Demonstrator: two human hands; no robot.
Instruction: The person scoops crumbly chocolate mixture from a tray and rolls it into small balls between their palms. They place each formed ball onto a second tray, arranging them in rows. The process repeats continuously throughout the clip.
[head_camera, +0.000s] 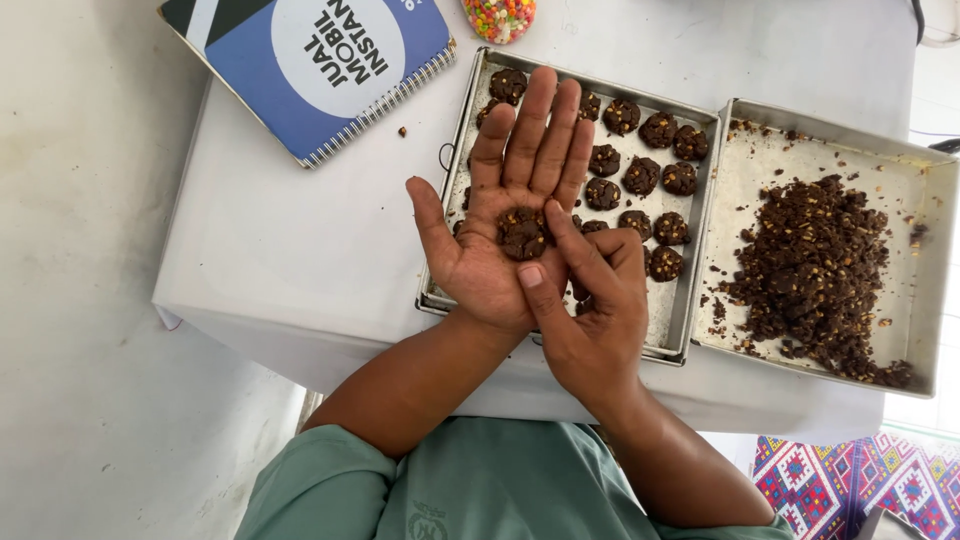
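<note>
My left hand (500, 215) is held flat, palm up, over the left end of a metal baking tray (690, 300). A round piece of dark chocolate dough with nut bits (522, 233) lies on the palm. My right hand (590, 305) rests against the left one, its forefinger and thumb touching the edge of the dough piece. Several shaped dough rounds (640, 175) sit in rows on the tray under and beside my hands.
A second metal tray (935, 250) to the right holds a crumbly heap of the same dark dough (815, 270). A blue spiral notebook (320, 65) lies at the table's far left. A jar of coloured sprinkles (500, 18) stands at the back. Patterned cloth (850, 485) shows below right.
</note>
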